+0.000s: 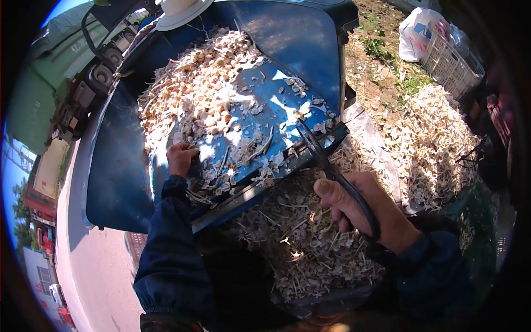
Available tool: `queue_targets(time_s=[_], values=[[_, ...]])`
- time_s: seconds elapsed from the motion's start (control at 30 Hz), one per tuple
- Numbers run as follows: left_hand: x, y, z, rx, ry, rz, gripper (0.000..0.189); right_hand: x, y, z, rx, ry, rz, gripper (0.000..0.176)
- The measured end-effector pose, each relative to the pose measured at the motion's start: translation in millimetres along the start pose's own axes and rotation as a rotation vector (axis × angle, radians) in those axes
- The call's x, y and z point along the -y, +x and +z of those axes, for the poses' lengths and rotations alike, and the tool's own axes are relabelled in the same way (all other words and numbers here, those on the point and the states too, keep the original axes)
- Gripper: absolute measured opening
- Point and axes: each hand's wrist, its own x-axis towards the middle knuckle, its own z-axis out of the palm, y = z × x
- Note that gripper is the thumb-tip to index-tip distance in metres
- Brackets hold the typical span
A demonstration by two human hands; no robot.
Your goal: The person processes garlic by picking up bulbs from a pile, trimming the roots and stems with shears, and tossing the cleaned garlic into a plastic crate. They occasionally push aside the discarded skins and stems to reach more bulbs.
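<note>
My left hand (181, 159) is over the lower left part of the blue metal tray (124, 182), with its fingers curled together; whatever they may hold is too small to name. My right hand (368, 207) is wrapped round the handle of a dark metal tool (316, 145), whose tip reaches over the tray's right edge. A large heap of pale garlic bulbs (204, 91) lies in the tray, above my left hand. Papery skins and cut stalks (243, 149) are scattered between my hands.
Trimmed stalks and skins lie piled below the tray (304, 243) and at the right (434, 144). A plastic crate (451, 63) and a white bag (418, 34) stand at the upper right. A pale hat (181, 11) shows at the top. A green truck (61, 66) is at the left.
</note>
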Motion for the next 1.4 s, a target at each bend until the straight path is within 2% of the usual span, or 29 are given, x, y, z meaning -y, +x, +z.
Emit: queue_targets(time_s=[0.07, 0.13, 0.2, 0.23, 0.27, 0.33, 0.37, 0.47, 0.53, 0.67, 0.73, 0.77, 0.8, 0.93, 1.0, 1.07, 1.2, 1.27, 1.4], values=[[0, 0, 1, 0.061, -0.122, -0.032, 0.026, -7, -1, 5, -0.026, -0.054, -0.056, 0.062], [-19, -7, -4, 0.013, 0.139, -0.017, 0.030, -11, 2, 15, -0.118, -0.064, -0.262, 0.053], [-15, -6, -4, 0.003, 0.064, -0.050, 0.030, -3, -4, 9, -0.044, -0.089, -0.189, 0.046], [-26, -7, -8, 0.061, -0.054, -0.160, 0.025, 0, -5, 6, -0.049, -0.094, -0.217, 0.046], [-34, -13, -14, 0.099, -0.423, -0.300, 0.018, 0, -5, 5, -0.075, -0.077, -0.225, 0.046], [-69, -25, -33, 0.119, -0.668, -0.369, 0.014, 2, -9, 5, -0.101, -0.049, -0.230, 0.046], [-84, -33, -42, 0.124, -0.662, -0.371, 0.014, 7, -10, 3, -0.093, -0.065, -0.256, 0.047], [-138, -69, -65, 0.342, -0.795, -0.254, 0.015, 6, -7, 0, -0.111, -0.200, -0.306, 0.053], [-176, -94, -73, 0.387, -0.881, -0.221, 0.014, -10, 2, 1, -0.251, -0.448, -0.599, 0.060], [-219, -141, -78, 0.461, -0.823, -0.153, 0.018, -6, -8, -1, -0.238, -0.590, -0.525, 0.066], [-236, -158, -81, 0.481, -0.860, -0.165, 0.019, -10, -11, 2, -0.320, -0.764, -0.614, 0.068], [-244, -163, -82, 0.490, -0.905, -0.166, 0.019, -12, -12, 2, -0.317, -0.795, -0.652, 0.060], [-249, -166, -82, 0.495, -0.952, -0.161, 0.019, -14, -12, 3, -0.316, -0.796, -0.643, 0.060], [-262, -173, -81, 0.531, -0.800, -0.106, 0.019, -16, -14, 2, -0.348, -0.892, -0.713, 0.059], [-265, -175, -78, 0.516, -0.831, -0.103, 0.017, -17, -15, 2, -0.348, -0.915, -0.726, 0.059], [-269, -177, -78, 0.569, -0.790, -0.068, 0.012, -20, -14, 2, -0.416, -1.065, -0.838, 0.058], [-272, -184, -76, 0.565, -0.802, -0.056, 0.008, -15, -21, 6, -0.392, -1.063, -0.772, 0.056], [-273, -185, -78, 0.531, -0.787, -0.075, 0.007, -13, -23, 7, -0.280, -0.903, -0.727, 0.054], [-272, -191, -80, 0.522, -0.831, -0.118, 0.008, -26, -19, 18, -0.246, -0.716, -0.695, 0.054]])
